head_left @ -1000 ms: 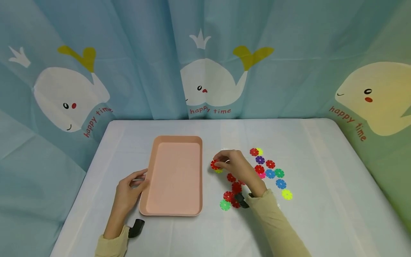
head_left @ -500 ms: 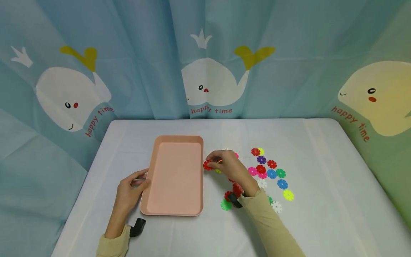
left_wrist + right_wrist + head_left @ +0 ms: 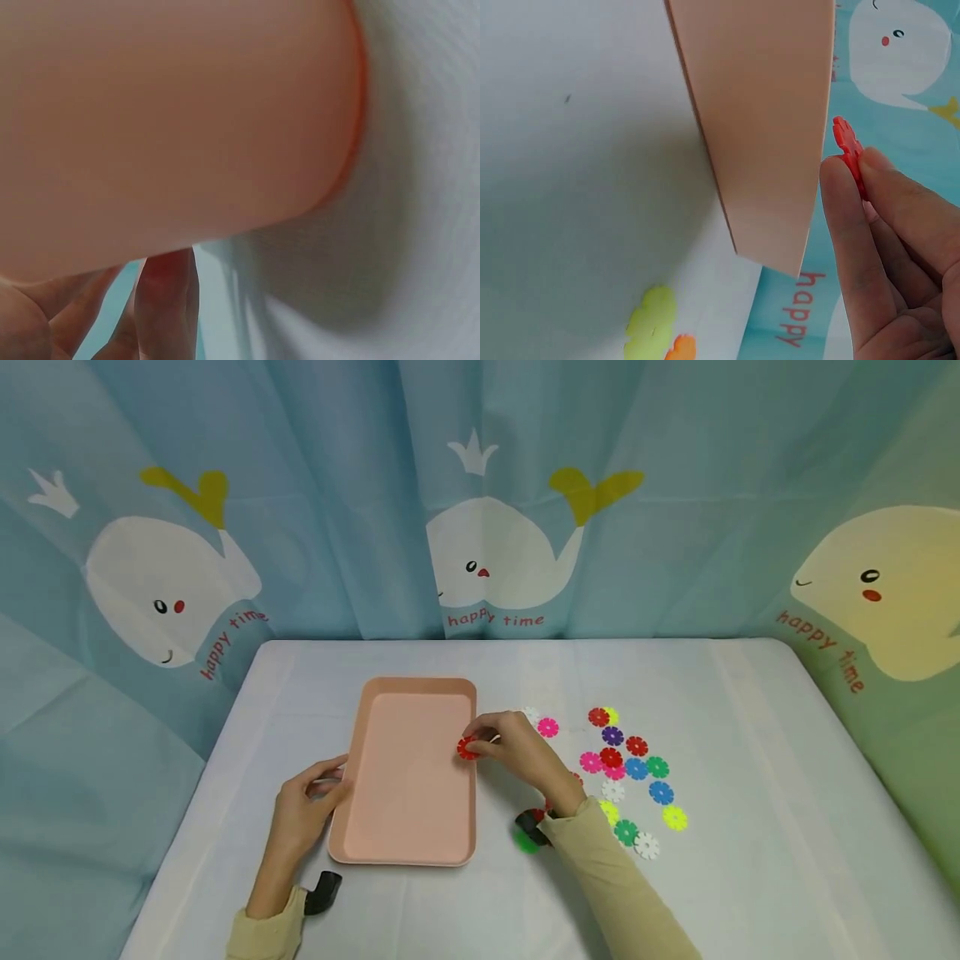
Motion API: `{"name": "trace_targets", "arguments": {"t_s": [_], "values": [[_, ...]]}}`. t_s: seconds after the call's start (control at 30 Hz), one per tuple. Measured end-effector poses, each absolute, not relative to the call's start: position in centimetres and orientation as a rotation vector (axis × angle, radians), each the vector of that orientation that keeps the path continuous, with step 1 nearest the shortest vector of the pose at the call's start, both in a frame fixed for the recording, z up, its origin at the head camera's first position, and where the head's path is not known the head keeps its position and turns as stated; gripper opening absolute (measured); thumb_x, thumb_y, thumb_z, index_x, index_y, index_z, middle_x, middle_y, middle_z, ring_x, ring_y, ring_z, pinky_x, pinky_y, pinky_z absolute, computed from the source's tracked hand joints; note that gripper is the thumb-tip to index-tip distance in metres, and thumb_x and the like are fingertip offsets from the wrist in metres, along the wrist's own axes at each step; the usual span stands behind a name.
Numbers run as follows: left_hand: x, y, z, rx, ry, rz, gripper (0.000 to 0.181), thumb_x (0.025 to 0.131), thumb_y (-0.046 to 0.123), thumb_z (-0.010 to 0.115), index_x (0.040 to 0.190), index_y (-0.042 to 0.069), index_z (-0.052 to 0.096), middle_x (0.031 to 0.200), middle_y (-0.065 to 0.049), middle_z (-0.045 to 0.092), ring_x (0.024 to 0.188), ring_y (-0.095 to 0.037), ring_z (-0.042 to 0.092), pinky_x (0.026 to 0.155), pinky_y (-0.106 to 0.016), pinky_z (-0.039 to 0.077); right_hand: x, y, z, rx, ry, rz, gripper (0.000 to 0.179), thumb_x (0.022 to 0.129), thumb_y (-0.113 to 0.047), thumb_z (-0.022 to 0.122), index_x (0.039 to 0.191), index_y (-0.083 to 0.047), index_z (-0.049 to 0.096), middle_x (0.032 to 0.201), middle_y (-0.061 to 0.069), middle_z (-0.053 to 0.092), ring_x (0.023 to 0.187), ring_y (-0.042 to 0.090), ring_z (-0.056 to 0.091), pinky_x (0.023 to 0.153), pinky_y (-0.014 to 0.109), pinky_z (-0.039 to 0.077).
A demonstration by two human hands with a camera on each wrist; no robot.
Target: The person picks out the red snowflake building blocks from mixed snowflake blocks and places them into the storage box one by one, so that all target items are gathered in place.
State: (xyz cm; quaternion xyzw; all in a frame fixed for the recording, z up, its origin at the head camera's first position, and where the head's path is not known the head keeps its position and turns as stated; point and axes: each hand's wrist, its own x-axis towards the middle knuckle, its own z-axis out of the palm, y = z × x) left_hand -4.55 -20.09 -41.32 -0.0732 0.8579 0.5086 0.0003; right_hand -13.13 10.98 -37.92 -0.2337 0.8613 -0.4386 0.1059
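Note:
My right hand [image 3: 517, 747] pinches a red notched plastic disc [image 3: 467, 748] between thumb and fingers, over the right rim of a pink tray [image 3: 405, 777]. In the right wrist view this red disc [image 3: 847, 146] is seen nearly edge-on, just past the tray's side wall [image 3: 757, 112]. At the tray's left edge, my left hand [image 3: 303, 806] holds the rim with thumb and fingers. The left wrist view has the tray wall [image 3: 172, 112] large, with part of the fingers [image 3: 165, 307] below it. No disc lies inside the tray.
Several notched discs are scattered right of the tray, among them a purple disc [image 3: 612, 736], a blue disc [image 3: 661, 792] and a white disc [image 3: 647, 845]. My right forearm [image 3: 600, 868] covers some. A whale-print curtain [image 3: 337, 510] hangs behind the white table [image 3: 750, 735].
My right hand has moved left with the red disc, from over the table to the tray's right rim. Discs formerly behind the forearm now show. My left hand keeps its place on the tray.

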Motion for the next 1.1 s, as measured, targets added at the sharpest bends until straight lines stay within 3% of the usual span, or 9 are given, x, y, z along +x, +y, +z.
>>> {"name": "trace_targets", "arguments": {"t_s": [0.5,0.77,1.1], "values": [[-4.4,-20.1,-41.4,-0.221,2.685,1.614,0.041,0.094,0.01,0.069,0.134,0.009,0.063,0.117,-0.015,0.067,0.103,-0.027,0.067,0.077,-0.017,0.05,-13.4,8.7,-38.4,-0.712,2.516,-1.264,0.012,0.084,-0.007,0.079,0.095,-0.005,0.075,0.085,0.0,0.073,0.078,0.009,0.065,0.075,0.021,0.054],[-4.0,-20.3,-41.4,-0.243,2.688,1.626,0.041,0.093,0.01,0.071,0.133,0.008,0.064,0.115,-0.016,0.067,0.094,-0.009,0.067,0.076,-0.016,0.05,-13.5,7.4,-38.9,-0.732,2.552,-1.166,0.011,0.084,-0.008,0.079,0.093,-0.004,0.075,0.084,0.001,0.073,0.078,0.01,0.066,0.074,0.018,0.054],[-4.3,-20.1,-41.6,-0.193,2.674,1.672,0.042,0.092,0.007,0.07,0.133,0.006,0.063,0.113,-0.017,0.066,0.09,-0.001,0.064,0.076,-0.013,0.049,-13.9,6.8,-39.5,-0.776,2.512,-1.138,0.009,0.085,-0.008,0.079,0.092,-0.004,0.075,0.081,0.0,0.073,0.075,0.008,0.066,0.073,0.018,0.054]]}}
